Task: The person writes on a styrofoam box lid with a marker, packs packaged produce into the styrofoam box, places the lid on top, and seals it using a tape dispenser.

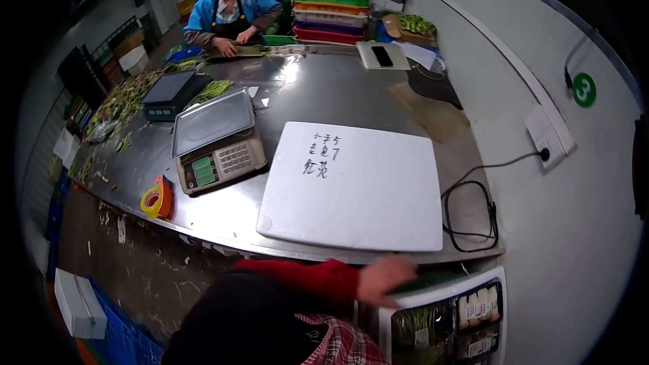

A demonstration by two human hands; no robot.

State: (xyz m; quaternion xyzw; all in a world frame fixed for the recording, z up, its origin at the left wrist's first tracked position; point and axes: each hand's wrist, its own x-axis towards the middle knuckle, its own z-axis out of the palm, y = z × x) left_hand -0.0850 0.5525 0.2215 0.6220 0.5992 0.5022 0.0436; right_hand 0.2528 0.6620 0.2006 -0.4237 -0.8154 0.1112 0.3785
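Note:
My left hand (387, 280), in a red sleeve, reaches across my body to the right. It is over the near edge of a white foam box (385, 338) and blurred, so its fingers cannot be made out. Inside that box lie a wrapped tray of green stalks (422, 328) and labelled packs of pale vegetables (478, 305). Just beyond the hand, a white foam lid (365, 196) with black handwriting lies flat on the metal table (318, 88). My right hand is out of view.
Left of the lid stand a scale (220, 142), a tape dispenser (158, 197) and a second scale (172, 94). A co-worker (233, 13) handles greens at the far end. A black cable (493, 213) coils at the right edge by the wall; stacked crates (332, 7) stand behind.

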